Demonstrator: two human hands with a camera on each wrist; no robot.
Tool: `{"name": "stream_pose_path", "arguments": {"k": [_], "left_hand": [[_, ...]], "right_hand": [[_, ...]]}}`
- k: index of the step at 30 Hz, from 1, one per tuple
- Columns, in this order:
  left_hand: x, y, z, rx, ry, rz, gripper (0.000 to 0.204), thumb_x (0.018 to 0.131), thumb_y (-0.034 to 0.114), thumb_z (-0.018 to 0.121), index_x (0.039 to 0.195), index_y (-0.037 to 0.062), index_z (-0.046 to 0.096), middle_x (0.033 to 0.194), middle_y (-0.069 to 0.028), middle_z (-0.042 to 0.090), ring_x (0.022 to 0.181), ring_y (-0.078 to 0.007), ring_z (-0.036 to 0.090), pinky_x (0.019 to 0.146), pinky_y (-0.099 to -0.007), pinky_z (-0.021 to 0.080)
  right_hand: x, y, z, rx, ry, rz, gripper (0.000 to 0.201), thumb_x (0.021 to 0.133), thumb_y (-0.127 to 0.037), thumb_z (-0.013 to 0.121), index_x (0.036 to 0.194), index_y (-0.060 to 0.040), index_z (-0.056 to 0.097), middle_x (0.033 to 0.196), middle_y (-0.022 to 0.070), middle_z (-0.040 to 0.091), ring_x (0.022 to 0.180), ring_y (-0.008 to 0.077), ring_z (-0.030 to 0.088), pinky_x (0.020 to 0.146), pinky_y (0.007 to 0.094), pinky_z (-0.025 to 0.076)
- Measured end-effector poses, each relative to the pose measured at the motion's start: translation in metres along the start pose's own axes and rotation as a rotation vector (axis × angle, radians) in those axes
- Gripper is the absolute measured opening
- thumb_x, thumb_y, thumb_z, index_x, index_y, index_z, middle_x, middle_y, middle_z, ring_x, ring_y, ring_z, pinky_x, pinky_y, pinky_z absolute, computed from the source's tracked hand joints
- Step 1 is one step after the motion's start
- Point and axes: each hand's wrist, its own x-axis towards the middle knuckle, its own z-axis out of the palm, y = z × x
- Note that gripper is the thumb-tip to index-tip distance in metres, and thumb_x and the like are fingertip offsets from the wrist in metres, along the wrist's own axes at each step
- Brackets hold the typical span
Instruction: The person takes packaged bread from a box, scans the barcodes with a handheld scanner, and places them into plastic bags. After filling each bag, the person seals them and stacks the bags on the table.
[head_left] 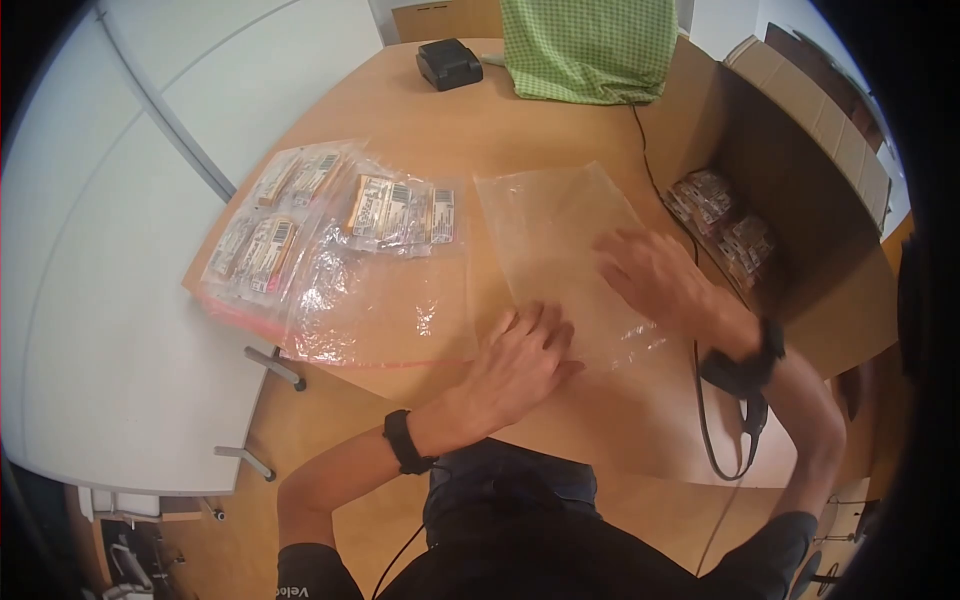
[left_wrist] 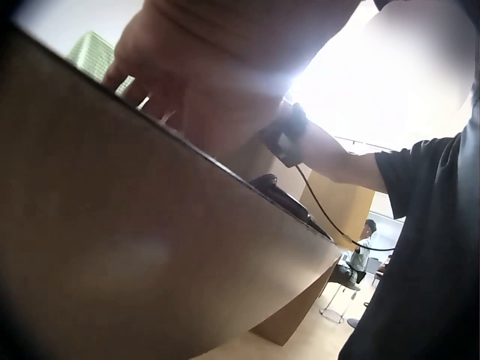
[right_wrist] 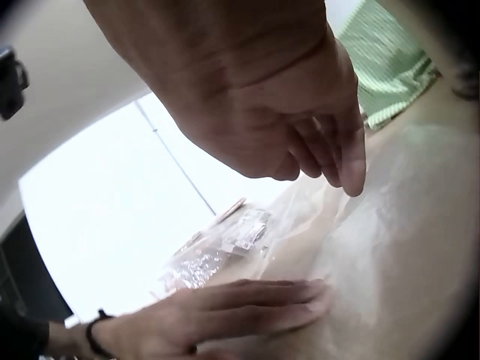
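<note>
A clear, flat plastic bag (head_left: 555, 225) lies on the wooden table in front of the person. My left hand (head_left: 525, 365) rests at its near left part, fingers fairly straight, as the right wrist view also shows the left hand (right_wrist: 247, 311) lying flat on the plastic. Over the bag's right side is my right hand (head_left: 665, 285), its fingers extended and pointing left. In the right wrist view the right hand (right_wrist: 300, 127) has loosely bent fingers angled down towards the plastic, with nothing held. Left of the bag lies another clear bag (head_left: 385, 310) with labelled packets (head_left: 385, 210) at its far end.
More bagged packets (head_left: 265, 250) lie at the table's left edge. On the right, an open cardboard box (head_left: 800, 200) holds several packets (head_left: 745, 245). A black cable (head_left: 645, 140) runs past the right hand. Further back are a black device (head_left: 450, 65) and a green checked cloth (head_left: 590, 50).
</note>
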Motion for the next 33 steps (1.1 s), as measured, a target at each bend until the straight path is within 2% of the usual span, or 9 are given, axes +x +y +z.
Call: {"name": "stream_pose_path", "arguments": {"k": [4, 7, 13, 15, 22, 24, 26, 31, 33], "left_hand": [[0.007, -0.017, -0.002, 0.041, 0.033, 0.096, 0.049, 0.098, 0.035, 0.066, 0.134, 0.0019, 0.057, 0.140, -0.0161, 0.055, 0.138, -0.0332, 0.047, 0.108, -0.0546, 0.038], [0.008, -0.020, -0.006, -0.032, -0.001, 0.105, 0.056, 0.100, 0.039, 0.064, 0.141, 0.0026, 0.054, 0.150, -0.0190, 0.048, 0.144, -0.0363, 0.041, 0.113, -0.0621, 0.030], [-0.027, -0.040, -0.036, 0.251, 0.134, -0.212, 0.077, 0.103, 0.052, 0.055, 0.154, -0.0024, 0.038, 0.166, -0.0228, 0.027, 0.155, -0.0462, 0.021, 0.120, -0.0678, 0.020], [-0.038, -0.060, -0.037, 0.222, -0.092, -0.449, 0.075, 0.105, 0.050, 0.052, 0.154, -0.0047, 0.037, 0.165, -0.0242, 0.028, 0.154, -0.0473, 0.020, 0.118, -0.0692, 0.023], [-0.097, -0.027, -0.051, 0.127, -0.187, -0.264, 0.054, 0.103, 0.023, 0.056, 0.150, 0.0002, 0.045, 0.162, -0.0200, 0.037, 0.152, -0.0434, 0.030, 0.120, -0.0637, 0.025], [-0.110, -0.018, -0.065, 0.102, -0.238, -0.128, 0.049, 0.099, 0.010, 0.057, 0.147, 0.0029, 0.049, 0.160, -0.0164, 0.042, 0.151, -0.0397, 0.034, 0.121, -0.0602, 0.026], [-0.125, -0.023, -0.076, 0.047, -0.276, -0.079, 0.049, 0.099, 0.010, 0.059, 0.146, 0.0035, 0.050, 0.160, -0.0154, 0.042, 0.151, -0.0386, 0.035, 0.121, -0.0596, 0.026], [-0.136, -0.026, -0.086, -0.085, -0.270, -0.046, 0.050, 0.100, 0.021, 0.064, 0.144, 0.0030, 0.051, 0.155, -0.0166, 0.045, 0.146, -0.0375, 0.040, 0.117, -0.0615, 0.033], [-0.138, -0.029, -0.083, -0.356, -0.161, -0.264, 0.062, 0.097, 0.034, 0.069, 0.146, 0.0030, 0.049, 0.155, -0.0186, 0.044, 0.147, -0.0400, 0.038, 0.119, -0.0557, 0.033]], "right_hand": [[-0.049, 0.004, 0.005, -0.077, -0.196, -0.095, 0.033, 0.094, -0.022, 0.068, 0.121, -0.0040, 0.063, 0.135, 0.0177, 0.060, 0.123, 0.0365, 0.060, 0.094, 0.0479, 0.055], [-0.061, 0.002, 0.033, -0.166, -0.046, -0.100, 0.045, 0.095, -0.027, 0.069, 0.131, -0.0026, 0.057, 0.141, 0.0211, 0.054, 0.130, 0.0370, 0.056, 0.099, 0.0483, 0.054], [-0.035, 0.019, 0.039, -0.173, -0.109, -0.061, 0.054, 0.098, -0.029, 0.065, 0.141, 0.0006, 0.051, 0.143, 0.0250, 0.053, 0.134, 0.0408, 0.052, 0.105, 0.0481, 0.051], [-0.015, 0.045, 0.060, -0.181, -0.073, -0.055, 0.051, 0.099, -0.030, 0.064, 0.139, -0.0006, 0.052, 0.144, 0.0248, 0.052, 0.133, 0.0409, 0.053, 0.105, 0.0497, 0.050], [0.055, 0.087, 0.049, -0.500, -0.172, -0.097, 0.041, 0.105, -0.024, 0.054, 0.137, 0.0027, 0.055, 0.141, 0.0239, 0.057, 0.137, 0.0412, 0.049, 0.110, 0.0467, 0.045], [0.059, 0.058, 0.049, 0.122, 0.336, -0.380, 0.030, 0.102, -0.024, 0.057, 0.106, 0.0038, 0.067, 0.116, 0.0257, 0.068, 0.117, 0.0440, 0.062, 0.097, 0.0505, 0.051], [0.085, 0.006, 0.052, 0.459, 0.078, 0.102, 0.040, 0.097, -0.030, 0.065, 0.107, 0.0090, 0.067, 0.108, 0.0290, 0.070, 0.103, 0.0458, 0.068, 0.089, 0.0496, 0.055], [0.109, -0.032, 0.078, 0.574, -0.112, 0.140, 0.047, 0.089, -0.034, 0.076, 0.101, 0.0106, 0.069, 0.098, 0.0258, 0.072, 0.090, 0.0383, 0.071, 0.079, 0.0451, 0.056], [0.113, -0.038, 0.074, 0.701, -0.203, 0.223, 0.044, 0.087, -0.032, 0.078, 0.098, 0.0099, 0.069, 0.095, 0.0228, 0.073, 0.087, 0.0325, 0.071, 0.077, 0.0420, 0.055]]}}
